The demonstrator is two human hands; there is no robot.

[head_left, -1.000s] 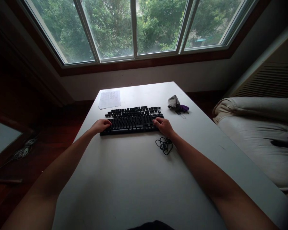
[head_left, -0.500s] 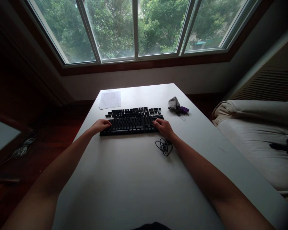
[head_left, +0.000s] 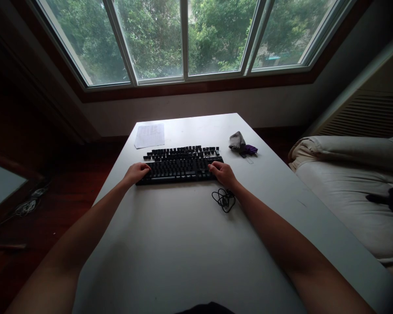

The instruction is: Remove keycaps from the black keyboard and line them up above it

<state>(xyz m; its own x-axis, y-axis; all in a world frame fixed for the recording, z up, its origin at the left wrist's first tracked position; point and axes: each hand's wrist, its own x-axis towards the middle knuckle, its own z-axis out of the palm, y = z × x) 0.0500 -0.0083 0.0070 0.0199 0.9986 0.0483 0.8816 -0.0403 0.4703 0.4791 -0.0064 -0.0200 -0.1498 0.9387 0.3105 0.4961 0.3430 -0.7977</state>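
Note:
A black computer keyboard [head_left: 178, 171] lies on the white table [head_left: 170, 244], its long side across my view. My left hand [head_left: 137, 172] is closed at its left end, thumb over the top and the other fingers mostly hidden. At the opposite end my right hand [head_left: 223, 173] grips the right side, fingers curled over the edge. Loose black keycaps [head_left: 183, 152] stand in rows just behind the keyboard. A coiled black cable [head_left: 224, 199] rests on the table below my right wrist.
A printed sheet of paper [head_left: 149, 135] lies at the table's back left. Toward the back right are a grey cloth [head_left: 237, 141] and a purple cloth-like item [head_left: 249, 150], with a thin wire piece beside them. A cream sofa [head_left: 340, 192] stands right of the table, a window beyond.
Both hands keep their places at the keyboard's ends, and the keyboard stays put. The view has shifted very slightly; my left forearm sits a little differently.

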